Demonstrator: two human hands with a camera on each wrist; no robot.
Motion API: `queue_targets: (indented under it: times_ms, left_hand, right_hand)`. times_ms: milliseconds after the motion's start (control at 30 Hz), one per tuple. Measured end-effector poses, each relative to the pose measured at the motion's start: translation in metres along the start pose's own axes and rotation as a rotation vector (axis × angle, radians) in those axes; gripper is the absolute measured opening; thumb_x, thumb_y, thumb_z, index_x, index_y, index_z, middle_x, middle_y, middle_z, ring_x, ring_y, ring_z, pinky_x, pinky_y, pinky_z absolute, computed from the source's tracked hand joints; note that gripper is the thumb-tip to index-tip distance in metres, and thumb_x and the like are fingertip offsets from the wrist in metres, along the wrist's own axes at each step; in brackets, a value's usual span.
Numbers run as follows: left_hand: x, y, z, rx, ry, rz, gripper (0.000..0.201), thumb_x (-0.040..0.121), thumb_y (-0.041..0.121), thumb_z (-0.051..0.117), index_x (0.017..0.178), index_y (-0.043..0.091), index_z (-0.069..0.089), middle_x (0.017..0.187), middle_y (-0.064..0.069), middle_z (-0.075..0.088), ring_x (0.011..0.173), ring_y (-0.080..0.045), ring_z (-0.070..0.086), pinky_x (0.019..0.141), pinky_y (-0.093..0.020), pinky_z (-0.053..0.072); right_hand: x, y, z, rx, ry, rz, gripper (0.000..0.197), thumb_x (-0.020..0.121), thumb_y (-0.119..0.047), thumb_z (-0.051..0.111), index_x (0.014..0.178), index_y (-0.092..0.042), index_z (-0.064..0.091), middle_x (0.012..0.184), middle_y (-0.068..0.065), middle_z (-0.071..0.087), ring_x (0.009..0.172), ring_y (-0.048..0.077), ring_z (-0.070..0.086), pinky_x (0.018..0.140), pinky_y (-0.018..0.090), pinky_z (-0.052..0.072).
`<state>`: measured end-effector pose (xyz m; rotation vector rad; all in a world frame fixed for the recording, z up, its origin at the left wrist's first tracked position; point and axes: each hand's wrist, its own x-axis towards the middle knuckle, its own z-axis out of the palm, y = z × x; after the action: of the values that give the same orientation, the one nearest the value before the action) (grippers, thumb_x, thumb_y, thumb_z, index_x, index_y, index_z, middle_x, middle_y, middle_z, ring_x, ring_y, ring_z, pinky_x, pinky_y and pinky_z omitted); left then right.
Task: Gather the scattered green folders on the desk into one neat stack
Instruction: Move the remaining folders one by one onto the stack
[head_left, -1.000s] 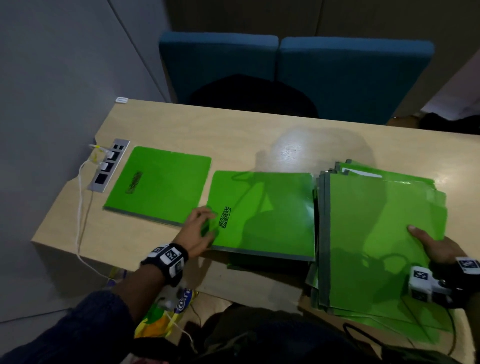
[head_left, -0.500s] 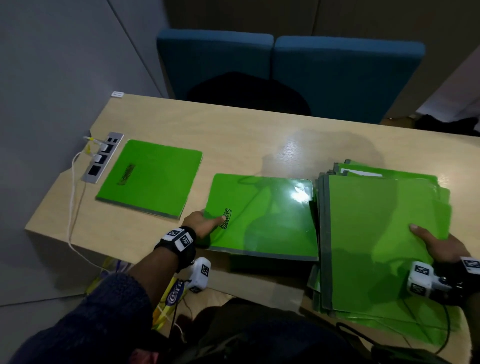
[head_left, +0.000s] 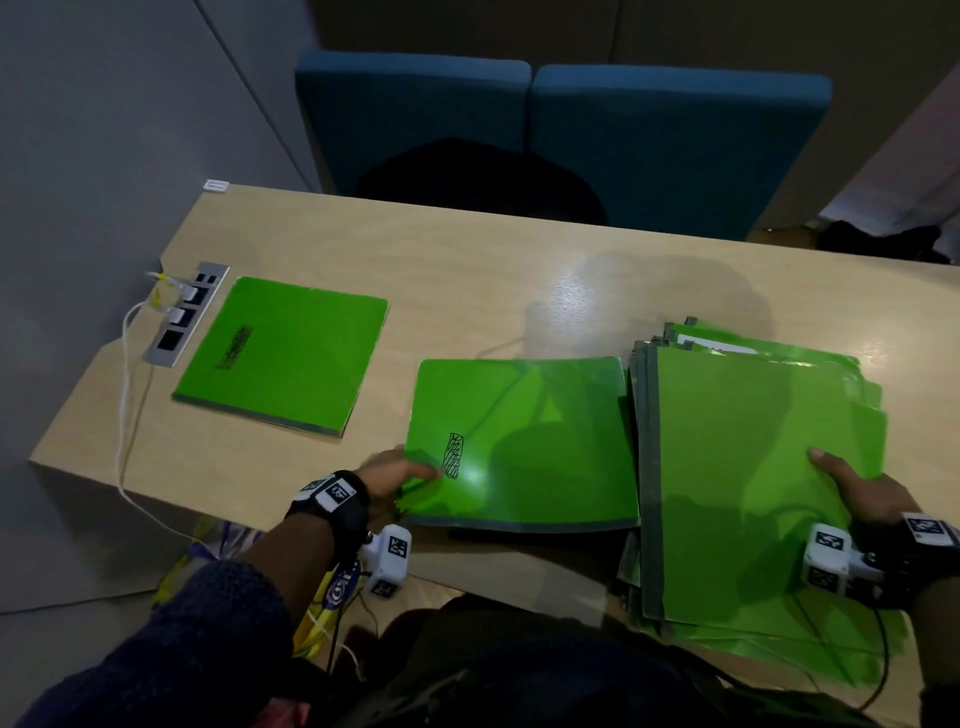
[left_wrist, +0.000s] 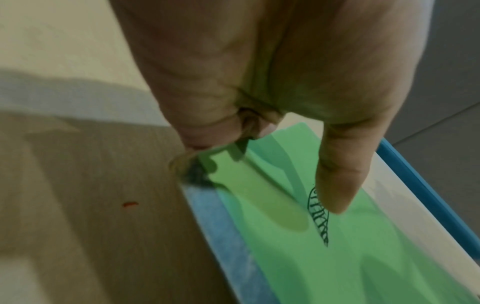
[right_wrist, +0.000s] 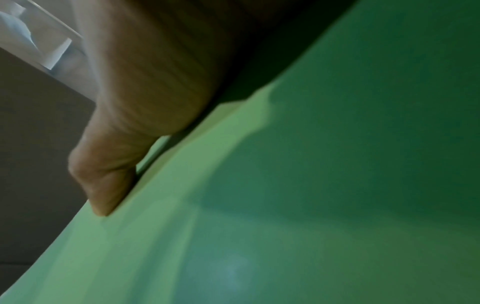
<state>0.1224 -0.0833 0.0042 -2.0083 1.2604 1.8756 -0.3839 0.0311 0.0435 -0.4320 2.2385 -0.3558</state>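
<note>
Left hand (head_left: 395, 475) pinches the near-left corner of the middle green folder (head_left: 524, 441), thumb on top by the black scribble, corner lifted off the tabletop (head_left: 467, 270). Right hand (head_left: 857, 488) grips the folder stack's (head_left: 753, 467) right edge, thumb on top. Third folder (head_left: 283, 351) lies flat, well left of the left hand.

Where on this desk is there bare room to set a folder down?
Bare wood runs along the far edge of the light wooden desk, before the blue chairs, and between the far-left green folder and the middle green folder. The right end is crowded by the green folder stack.
</note>
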Motion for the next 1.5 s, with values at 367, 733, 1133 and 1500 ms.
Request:
queue_targets:
  times_ms: [367, 733, 1133, 1500]
  left_hand:
    - [0.011, -0.018, 0.000, -0.199, -0.015, 0.126, 0.091, 0.045, 0.029, 0.096, 0.123, 0.019, 0.051, 0.122, -0.005, 0.066, 0.115, -0.024, 0.060, 0.105, -0.044, 0.042]
    - [-0.063, 0.052, -0.159, -0.295, 0.322, 0.470, 0.044, 0.076, -0.005, 0.070, 0.118, 0.006, 0.062, 0.121, -0.016, 0.066, 0.103, -0.024, 0.067, 0.100, -0.047, 0.047]
    - [-0.090, 0.060, -0.284, -0.637, 0.591, 0.730, 0.029, 0.087, -0.004, 0.058, 0.082, 0.018, 0.076, 0.084, 0.003, 0.075, 0.084, -0.014, 0.071, 0.079, -0.033, 0.058]
    - [0.015, -0.043, -0.309, -0.427, 0.754, 0.136, 0.033, 0.081, 0.021, 0.075, 0.112, 0.015, 0.067, 0.115, -0.013, 0.067, 0.099, -0.033, 0.064, 0.086, -0.050, 0.053]
  right_hand:
    - [0.008, 0.012, 0.002, 0.000, 0.032, 0.016, 0.118, 0.034, -0.093, 0.052, 0.092, 0.009, 0.061, 0.074, 0.022, 0.059, 0.067, 0.033, 0.060, 0.054, 0.032, 0.040]
    - [-0.013, -0.040, 0.076, 0.278, -0.011, -0.115, 0.130, 0.022, -0.085, 0.066, 0.124, -0.006, 0.061, 0.109, 0.022, 0.067, 0.090, 0.037, 0.066, 0.082, 0.043, 0.052]
    - [-0.016, -0.126, 0.153, 0.138, -0.058, -0.243, 0.064, 0.072, -0.064, 0.072, 0.101, -0.008, 0.069, 0.089, 0.017, 0.070, 0.068, 0.028, 0.062, 0.058, 0.028, 0.046]
    - [-0.012, -0.131, 0.178, 0.088, -0.012, -0.173, 0.066, 0.079, -0.057, 0.070, 0.116, -0.004, 0.066, 0.113, 0.025, 0.067, 0.085, 0.035, 0.062, 0.080, 0.041, 0.051]
